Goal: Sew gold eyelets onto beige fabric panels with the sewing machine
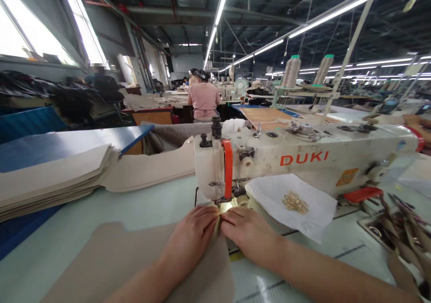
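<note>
A sewing machine (266, 152) with "DUKI" in orange letters stands across the table, its small lamp lit at the needle end. A flat beige fabric panel (124, 253) lies in front of it, running under my left hand (198, 229). My left hand's fingers are closed on the panel close below the machine's presser foot. Right beside it, my right hand (247, 233) is closed too, its fingertips almost meeting the left ones over a small, brightly lit pale bit of material. What the right fingers pinch is hidden.
Metal rings (295, 203) lie on white paper (262, 195) against the machine. At right are beige straps (409, 244) and scissors (402, 202). Stacked beige panels (57, 177) lie left, with more panels (151, 168) behind the needle end. A person (204, 96) sits ahead. Thread cones (291, 72) stand above.
</note>
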Tool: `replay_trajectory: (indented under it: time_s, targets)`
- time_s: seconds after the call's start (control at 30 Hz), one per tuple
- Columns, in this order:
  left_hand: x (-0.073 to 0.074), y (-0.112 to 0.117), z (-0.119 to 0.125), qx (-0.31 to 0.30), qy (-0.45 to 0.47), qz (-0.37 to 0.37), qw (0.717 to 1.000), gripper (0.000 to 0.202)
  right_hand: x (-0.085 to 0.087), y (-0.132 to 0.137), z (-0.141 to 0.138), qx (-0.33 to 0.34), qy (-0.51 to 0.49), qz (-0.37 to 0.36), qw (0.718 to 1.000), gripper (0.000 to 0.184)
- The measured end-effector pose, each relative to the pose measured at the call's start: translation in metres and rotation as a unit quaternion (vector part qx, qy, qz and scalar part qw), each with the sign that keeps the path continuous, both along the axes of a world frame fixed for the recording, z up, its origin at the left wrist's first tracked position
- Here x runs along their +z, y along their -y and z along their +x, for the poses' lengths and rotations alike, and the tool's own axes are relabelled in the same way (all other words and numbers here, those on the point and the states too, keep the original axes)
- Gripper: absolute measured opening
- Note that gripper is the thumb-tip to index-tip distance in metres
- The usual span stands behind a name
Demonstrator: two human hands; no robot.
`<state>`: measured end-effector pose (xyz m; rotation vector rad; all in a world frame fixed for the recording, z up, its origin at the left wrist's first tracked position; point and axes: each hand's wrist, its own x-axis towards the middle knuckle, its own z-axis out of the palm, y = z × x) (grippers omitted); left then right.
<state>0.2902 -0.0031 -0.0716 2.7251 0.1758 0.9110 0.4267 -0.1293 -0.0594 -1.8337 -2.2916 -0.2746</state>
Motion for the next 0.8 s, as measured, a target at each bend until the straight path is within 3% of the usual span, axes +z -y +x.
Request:
replay_trajectory:
  time_s: [0.8]
  targets:
    - [-0.0001, -0.0083, 0.0037, -0.006, 0.006, 0.009, 1.000, 0.021, 0.0011, -0.0035, -0.0015, -0.015, 0.002, 0.014, 1.000, 0.008]
